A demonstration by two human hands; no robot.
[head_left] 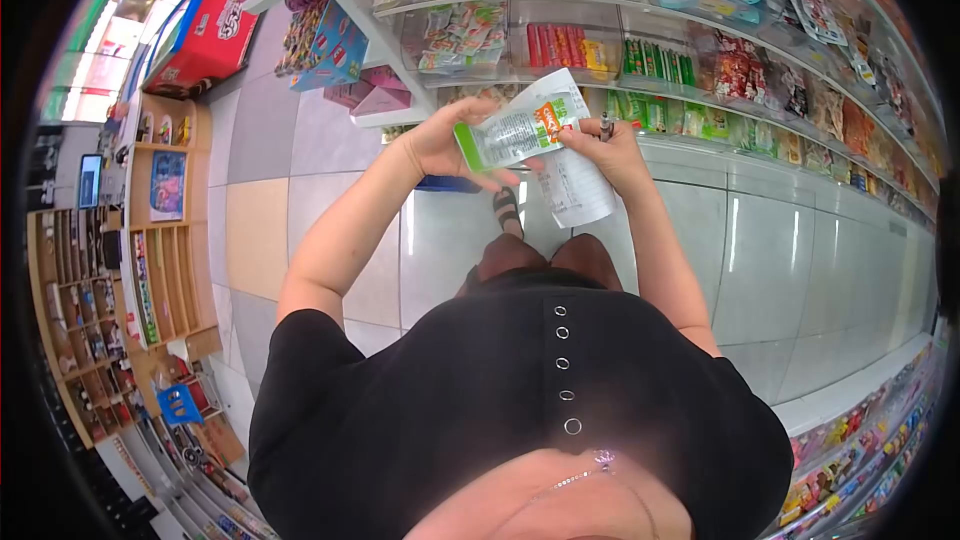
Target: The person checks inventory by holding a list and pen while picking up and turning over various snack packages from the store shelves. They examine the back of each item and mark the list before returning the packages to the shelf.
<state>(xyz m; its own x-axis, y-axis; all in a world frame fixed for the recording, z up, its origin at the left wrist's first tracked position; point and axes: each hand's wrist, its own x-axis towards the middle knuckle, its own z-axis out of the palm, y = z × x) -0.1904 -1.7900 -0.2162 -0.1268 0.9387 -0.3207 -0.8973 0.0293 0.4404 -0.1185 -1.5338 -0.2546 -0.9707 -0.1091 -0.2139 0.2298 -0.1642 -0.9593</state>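
In front of me is a small white and green snack packet (515, 137) with an orange logo and fine print. My left hand (440, 143) holds its green end, fingers spread underneath. My right hand (615, 155) has its thumb on the packet's other end and also holds a pen (605, 127) upright between its fingers. White paper sheets (578, 190), possibly a small notepad, hang below the packet with writing on them. Part of the paper shows above the packet as well. The right fingers are mostly hidden behind the paper.
Shelves ahead carry bins of packaged snacks, including red packs (560, 48) and green packs (657, 62). A blue display box (335, 45) stands at the shelf end. Wooden shelving (165, 280) is on the left, and more snack racks (870, 450) are at lower right.
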